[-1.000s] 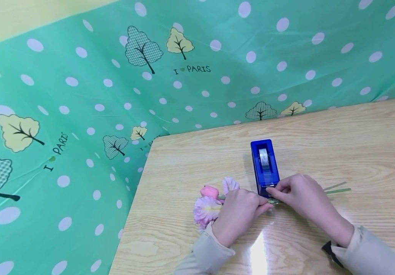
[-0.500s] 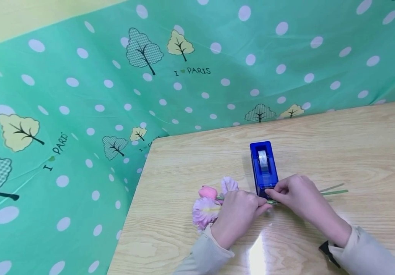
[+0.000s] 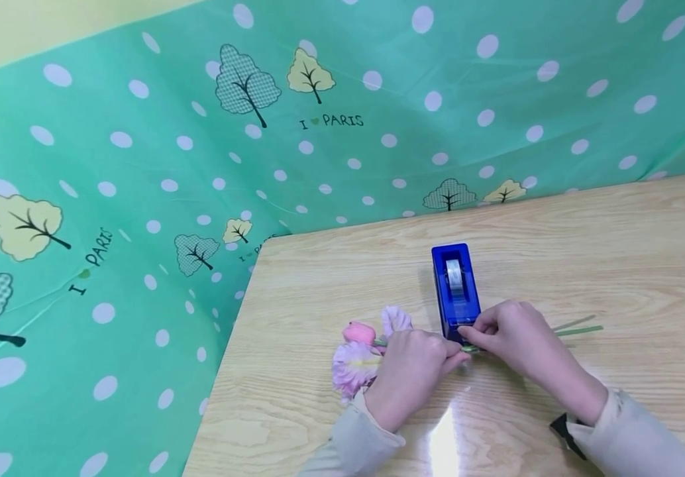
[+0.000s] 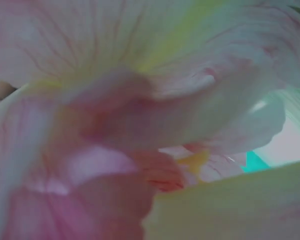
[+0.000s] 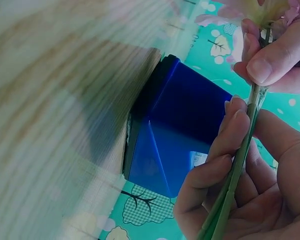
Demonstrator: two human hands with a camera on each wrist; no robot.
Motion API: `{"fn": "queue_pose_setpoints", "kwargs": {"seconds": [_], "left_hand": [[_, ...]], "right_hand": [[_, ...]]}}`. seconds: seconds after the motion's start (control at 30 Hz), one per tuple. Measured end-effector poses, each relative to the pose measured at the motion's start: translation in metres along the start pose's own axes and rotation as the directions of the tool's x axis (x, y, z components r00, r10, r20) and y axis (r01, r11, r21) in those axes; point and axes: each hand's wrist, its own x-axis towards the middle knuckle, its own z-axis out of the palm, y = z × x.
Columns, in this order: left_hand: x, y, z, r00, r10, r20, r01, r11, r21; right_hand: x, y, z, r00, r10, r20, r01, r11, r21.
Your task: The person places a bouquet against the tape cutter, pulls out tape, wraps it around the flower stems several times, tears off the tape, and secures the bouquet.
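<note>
In the head view my left hand [image 3: 417, 364] grips the bunch of artificial flowers just below the blooms. A pink tulip [image 3: 359, 333] and pale purple, ruffled blooms [image 3: 356, 366] lie beyond its wrist. The right wrist view has the left thumb pressed on the green stems [image 5: 235, 175], where shiny clear tape [image 5: 259, 94] shows round them. My right hand [image 3: 517, 336] pinches thumb to forefinger at the front of the blue tape dispenser [image 3: 457, 291]; the pinched strip is mostly hidden. Stems pass in front of its curled fingers [image 5: 230, 135]. Blurred petals [image 4: 140, 110] fill the left wrist view.
The wood-grain table [image 3: 617, 265] carries the dispenser, with its roll of clear tape [image 3: 454, 275]. A green dotted cloth [image 3: 378, 119] hangs behind and at the left. The stem ends [image 3: 581, 330] stick out to the right. A black strap [image 3: 568, 436] sits by the right sleeve.
Both hands stay nearly where they were, at the stems and the dispenser's front. The whole head view has shifted slightly.
</note>
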Motion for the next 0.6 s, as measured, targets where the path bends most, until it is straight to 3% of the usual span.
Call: {"fn": "queue_pose_setpoints", "kwargs": {"seconds": [0.13, 0.37, 0.6], "left_hand": [[0.0, 0.001, 0.002, 1.0, 0.001, 0.002, -0.001, 1.0, 0.006], [-0.002, 0.006, 0.008, 0.997, 0.067, 0.037, -0.071, 0.989, 0.131], [-0.002, 0.005, 0.002, 0.998, 0.057, 0.007, -0.057, 0.995, 0.081]], "right_hand": [[0.0, 0.002, 0.002, 1.0, -0.014, -0.01, 0.014, 1.0, -0.009], [-0.003, 0.015, 0.006, 0.998, -0.037, 0.045, 0.037, 0.999, -0.003], [-0.001, 0.016, -0.003, 0.995, -0.057, 0.081, 0.055, 0.998, 0.036]]}}
